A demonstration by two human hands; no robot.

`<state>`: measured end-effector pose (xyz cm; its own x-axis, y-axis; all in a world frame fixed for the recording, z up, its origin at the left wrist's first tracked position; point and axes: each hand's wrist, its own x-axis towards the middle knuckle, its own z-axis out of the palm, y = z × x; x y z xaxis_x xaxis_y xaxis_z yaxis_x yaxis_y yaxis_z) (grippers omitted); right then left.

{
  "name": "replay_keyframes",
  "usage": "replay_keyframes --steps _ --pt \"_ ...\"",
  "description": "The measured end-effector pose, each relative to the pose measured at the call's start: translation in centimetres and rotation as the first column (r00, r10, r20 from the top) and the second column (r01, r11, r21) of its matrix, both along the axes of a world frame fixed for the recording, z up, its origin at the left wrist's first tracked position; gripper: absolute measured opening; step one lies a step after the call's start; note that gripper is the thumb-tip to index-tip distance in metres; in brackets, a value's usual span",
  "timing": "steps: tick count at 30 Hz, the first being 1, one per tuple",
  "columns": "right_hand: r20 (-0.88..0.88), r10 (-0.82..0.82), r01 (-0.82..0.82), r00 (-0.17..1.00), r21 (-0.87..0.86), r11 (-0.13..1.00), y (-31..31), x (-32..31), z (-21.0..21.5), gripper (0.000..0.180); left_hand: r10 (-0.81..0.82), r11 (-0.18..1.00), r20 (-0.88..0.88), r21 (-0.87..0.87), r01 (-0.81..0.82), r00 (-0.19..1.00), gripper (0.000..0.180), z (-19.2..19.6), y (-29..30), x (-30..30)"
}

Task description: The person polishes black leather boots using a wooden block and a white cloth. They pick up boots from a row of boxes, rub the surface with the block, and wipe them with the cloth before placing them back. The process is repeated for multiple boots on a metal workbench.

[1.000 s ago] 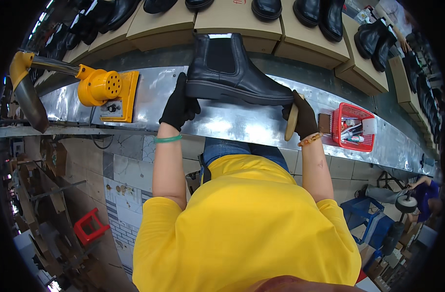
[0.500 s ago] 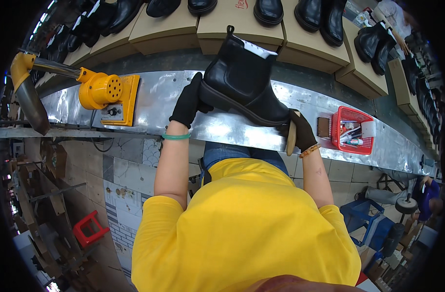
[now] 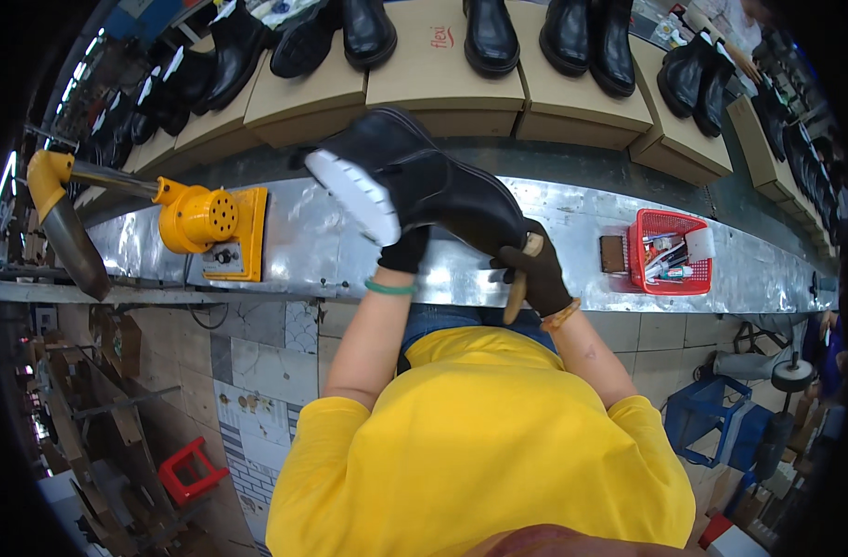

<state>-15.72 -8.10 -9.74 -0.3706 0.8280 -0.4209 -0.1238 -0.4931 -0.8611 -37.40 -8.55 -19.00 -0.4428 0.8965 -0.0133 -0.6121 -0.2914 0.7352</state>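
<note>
A black leather ankle boot (image 3: 470,198) is held tilted above the metal bench, its white-lined opening facing left and toward me, its toe to the right. My left hand (image 3: 406,251), in a black glove, holds it from below; the boot hides most of those fingers. At the toe, my right hand (image 3: 540,271), in a dark brown glove, is closed round a tan wooden-backed brush (image 3: 515,295). The brush is against or close beside the toe; its bristles are not clearly visible.
On the metal bench (image 3: 303,251), a yellow lamp-like machine (image 3: 198,221) stands left. A red basket (image 3: 673,286) of tubes and small tools sits right, beside a brown block (image 3: 612,253). Beyond the bench, cardboard boxes (image 3: 442,79) carry several black boots (image 3: 491,39).
The boot has rolled over so its opening, which pointed up and away, now faces left and toward me. My left hand has moved right beneath it; my right hand has shifted left with the brush.
</note>
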Motion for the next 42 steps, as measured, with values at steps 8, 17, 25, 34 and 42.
replay_keyframes --steps 8,17,25,34,42 --pt "0.176 -0.122 0.051 0.977 0.362 0.931 -2.4 -5.2 1.6 0.057 -0.023 0.999 0.273 -0.022 0.030 0.962 0.059 5.0 1.8 0.4" --pt "0.253 -0.051 -0.009 0.966 0.234 0.972 0.8 -0.3 -3.0 0.036 -0.126 0.990 0.221 -0.040 0.138 0.967 0.067 7.9 6.6 -3.4" --pt "0.167 -0.284 0.278 0.944 0.059 0.959 1.3 7.1 -4.7 0.036 -0.359 0.910 0.193 -0.144 0.388 0.913 0.067 13.7 8.7 1.4" --pt "0.231 -0.291 0.246 0.929 0.204 0.947 1.4 6.8 -4.2 0.029 -0.717 0.562 0.527 0.049 0.825 0.457 0.068 13.8 8.4 13.8" --pt "0.277 -0.517 0.356 0.810 0.469 0.808 1.7 9.4 -3.1 0.021 -0.679 0.611 0.409 -0.145 0.778 0.610 0.065 13.2 7.6 15.9"
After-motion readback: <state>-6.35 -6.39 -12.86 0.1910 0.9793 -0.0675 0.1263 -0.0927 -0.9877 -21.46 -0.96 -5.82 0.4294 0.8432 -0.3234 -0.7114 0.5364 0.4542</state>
